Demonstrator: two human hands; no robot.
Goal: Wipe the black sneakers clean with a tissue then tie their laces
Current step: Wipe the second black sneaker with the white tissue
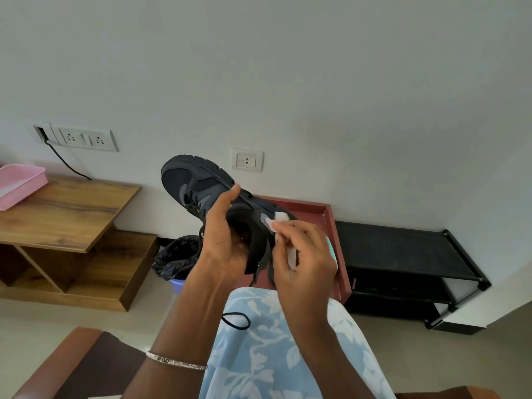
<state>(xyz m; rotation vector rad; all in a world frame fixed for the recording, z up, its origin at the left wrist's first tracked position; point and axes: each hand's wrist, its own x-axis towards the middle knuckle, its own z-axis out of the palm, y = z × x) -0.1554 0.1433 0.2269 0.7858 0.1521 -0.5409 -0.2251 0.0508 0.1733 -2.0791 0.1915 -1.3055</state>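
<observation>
Black sneaker (187, 180): held in the air just above and left of the red tray (331, 223), toe tipped up and away toward the wall, heel nearest the camera. Left grip (227, 240) curled round the collar, fingers tucked inside the opening, thumb laid up along the side. Right grip (305, 254) pinching a folded white tissue (280, 223) against the heel, over the tray's near half. Risks, as judgement only: may twist or slip out of the one-handed hold if the wiping presses harder than the left grip resists, and would probably fall toward the tray. May jerk sideways if a wrist or forearm catches the loose lace (236, 321), which hangs untied and loops onto the blue floral lap below the tray's near-left corner. May shred the tissue on the rough sole edge and leave pale lint on the dark fabric. Looks black to dark navy with grey panels, a mesh toe and a chunky lugged sole. No dirt readable from here. Lacing slack across the tongue, not yet tied. No second sneaker in sight.
</observation>
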